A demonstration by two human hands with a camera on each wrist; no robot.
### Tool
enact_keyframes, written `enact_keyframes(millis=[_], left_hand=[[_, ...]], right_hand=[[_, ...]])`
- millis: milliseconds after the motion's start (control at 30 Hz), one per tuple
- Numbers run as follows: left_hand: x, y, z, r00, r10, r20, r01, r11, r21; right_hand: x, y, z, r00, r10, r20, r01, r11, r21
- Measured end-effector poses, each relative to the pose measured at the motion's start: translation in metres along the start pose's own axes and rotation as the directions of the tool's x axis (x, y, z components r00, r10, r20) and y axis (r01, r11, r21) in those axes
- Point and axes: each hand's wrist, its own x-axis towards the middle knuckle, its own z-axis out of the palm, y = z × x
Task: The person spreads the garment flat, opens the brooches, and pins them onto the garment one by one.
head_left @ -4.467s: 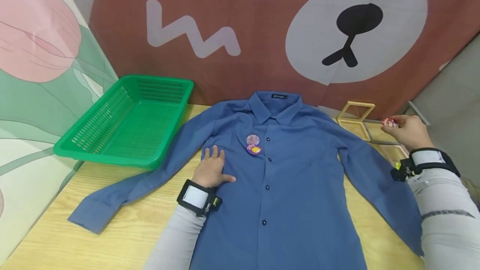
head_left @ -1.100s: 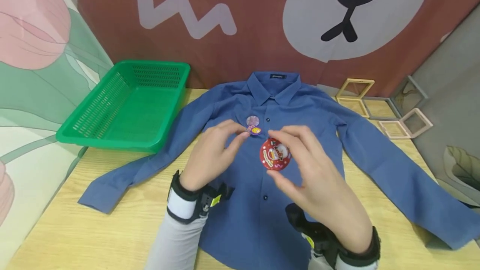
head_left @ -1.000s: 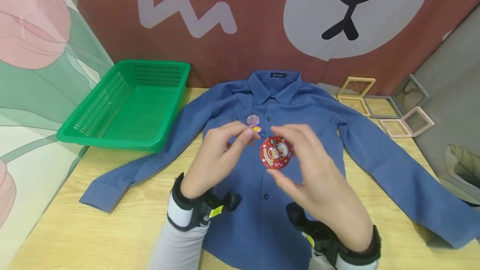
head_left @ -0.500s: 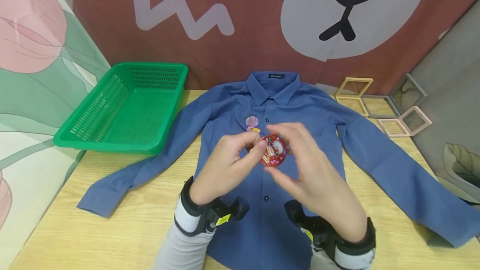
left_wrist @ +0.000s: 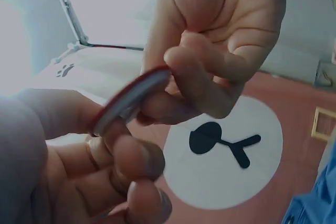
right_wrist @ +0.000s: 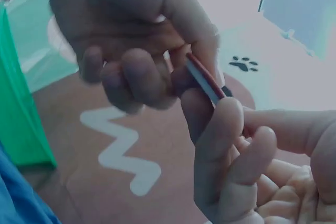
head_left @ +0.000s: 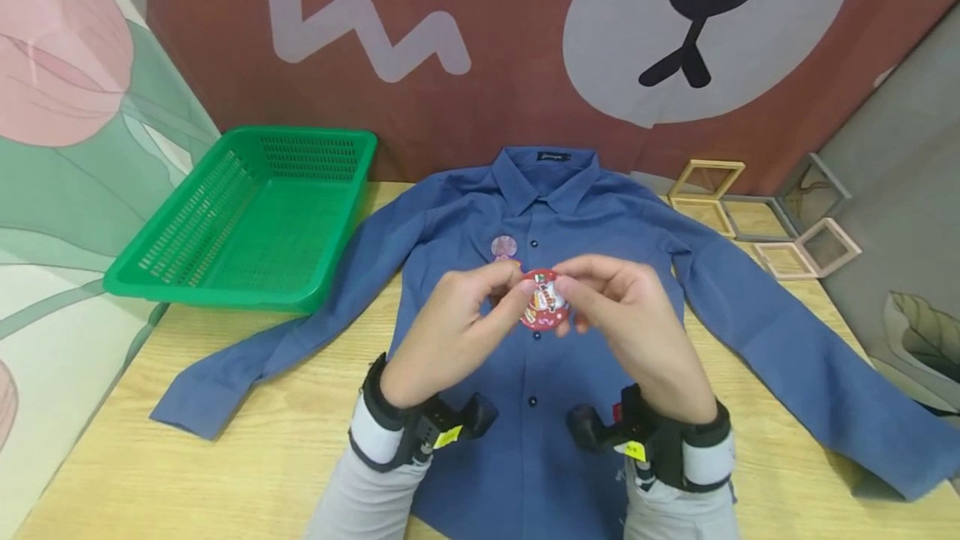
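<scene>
A round red button badge (head_left: 543, 311) with a printed cartoon is held up over the chest of a blue buttoned shirt (head_left: 480, 207). My left hand (head_left: 457, 336) pinches its left edge between thumb and fingers. From the other side my right hand (head_left: 641, 327) pinches the right edge, thumb on the printed face. Edge-on in the left wrist view, the badge (left_wrist: 131, 95) shows its pale back; in the right wrist view the badge (right_wrist: 205, 80) spans both hands' fingertips. A pink round badge (head_left: 504, 247) sits on the shirt's chest, with a purple-and-yellow badge partly hidden below it.
A green plastic basket (head_left: 322, 273) stands at the back left, beside the shirt's left-lying sleeve (head_left: 225, 382). Small hinged frames, one yellow (head_left: 705, 177), one grey (head_left: 757, 219) and one pink (head_left: 825, 247), stand open at the back right of the wooden table (head_left: 127, 465).
My right hand has brought the red badge from the frames to the middle. My left hand has left the shirt and taken the badge's left edge; the right thumb has shifted onto its face.
</scene>
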Motion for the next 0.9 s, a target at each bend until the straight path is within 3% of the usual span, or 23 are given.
enact_keyframes(millis=[67,200,267,333,433,500,767,900], left_hand=[[0.000,0.000,0.002,0.998,-0.003,-0.070,0.009,0.996,0.084],[-0.003,0.003,0.005,0.979,0.011,-0.204,0.038,0.971,0.234],[-0.004,0.006,0.007,0.980,0.028,-0.196,0.028,0.960,0.279],[-0.006,0.009,0.010,0.989,0.038,-0.146,0.010,0.950,0.313],[-0.005,0.011,0.013,0.997,0.024,-0.073,0.003,0.939,0.345],[-0.004,0.010,0.015,0.998,0.004,-0.059,0.017,0.937,0.349],[0.000,0.005,0.019,0.993,-0.027,-0.116,0.059,0.957,0.285],[-0.001,0.003,0.019,0.992,-0.038,-0.120,0.066,0.969,0.238]], right_hand=[[0.002,0.003,0.001,1.000,-0.012,-0.028,0.012,1.000,0.024],[0.005,0.005,0.003,0.995,-0.016,-0.100,0.018,1.000,0.012],[0.005,0.005,0.005,0.992,-0.027,-0.126,0.025,1.000,-0.018],[0.005,0.004,0.005,0.990,-0.044,-0.134,0.038,0.998,-0.045],[0.005,0.003,0.006,0.991,-0.070,-0.116,0.062,0.995,-0.072],[0.005,0.003,0.007,0.992,-0.081,-0.095,0.073,0.994,-0.084],[0.005,0.006,0.007,0.986,-0.169,-0.005,0.166,0.974,-0.154],[0.007,0.007,0.011,0.979,-0.204,-0.021,0.192,0.948,-0.254]])
